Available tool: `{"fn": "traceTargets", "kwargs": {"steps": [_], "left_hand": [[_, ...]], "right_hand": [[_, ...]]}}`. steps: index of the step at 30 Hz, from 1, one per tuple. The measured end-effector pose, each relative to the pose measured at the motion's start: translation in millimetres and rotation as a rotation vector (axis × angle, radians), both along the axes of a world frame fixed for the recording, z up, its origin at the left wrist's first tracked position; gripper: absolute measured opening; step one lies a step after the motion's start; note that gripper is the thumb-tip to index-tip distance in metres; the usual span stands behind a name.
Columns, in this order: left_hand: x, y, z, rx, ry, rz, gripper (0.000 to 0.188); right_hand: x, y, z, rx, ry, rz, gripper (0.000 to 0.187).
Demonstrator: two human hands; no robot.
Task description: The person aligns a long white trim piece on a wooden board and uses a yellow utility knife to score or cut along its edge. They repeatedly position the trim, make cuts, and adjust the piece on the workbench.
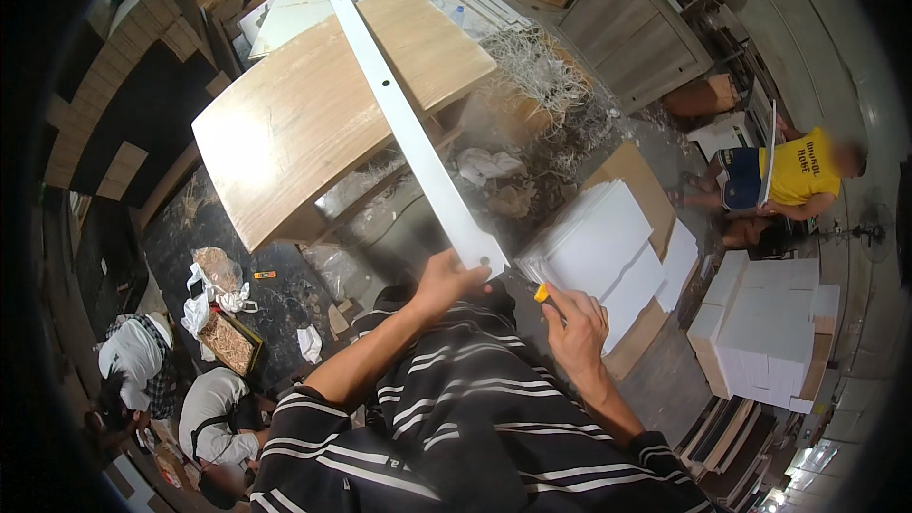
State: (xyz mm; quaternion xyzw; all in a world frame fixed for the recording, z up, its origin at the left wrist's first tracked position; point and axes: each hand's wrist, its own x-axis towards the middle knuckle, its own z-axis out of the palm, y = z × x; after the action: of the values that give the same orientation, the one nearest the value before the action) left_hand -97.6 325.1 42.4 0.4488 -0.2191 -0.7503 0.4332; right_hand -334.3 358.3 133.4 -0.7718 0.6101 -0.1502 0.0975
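A long white strip (pixel 410 133) with several dark holes runs from my body up across a wooden tabletop (pixel 304 100). My left hand (pixel 446 283) is closed around its near end, thumb on top. My right hand (pixel 578 328) is closed on a small yellow tool (pixel 542 293), which looks like a utility knife. Its tip points toward the strip's near end, apart from it by a little. Most of the tool is hidden in my fingers.
A stack of white sheets (pixel 594 247) on cardboard lies right of my hands. Farther right stand white boxes (pixel 765 328) and a person in a yellow shirt (pixel 803 171). Two people (pixel 223 408) crouch at lower left. Shredded paper (pixel 541 76) heaps beyond the tabletop.
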Motion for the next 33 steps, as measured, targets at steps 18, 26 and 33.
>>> {"fn": "traceTargets", "kwargs": {"steps": [18, 26, 33], "left_hand": [[9.8, 5.2, -6.2, -0.076, 0.030, -0.030, 0.023], [17.6, 8.4, -11.6, -0.054, 0.017, -0.009, 0.025], [18.9, 7.7, -6.4, 0.015, 0.006, 0.015, 0.025]], "right_hand": [[19.3, -20.7, -3.8, -0.048, -0.005, 0.116, 0.036], [27.0, -35.8, -12.1, -0.044, -0.019, 0.195, 0.039], [29.6, -29.9, -11.8, -0.037, -0.023, 0.169, 0.039]]}}
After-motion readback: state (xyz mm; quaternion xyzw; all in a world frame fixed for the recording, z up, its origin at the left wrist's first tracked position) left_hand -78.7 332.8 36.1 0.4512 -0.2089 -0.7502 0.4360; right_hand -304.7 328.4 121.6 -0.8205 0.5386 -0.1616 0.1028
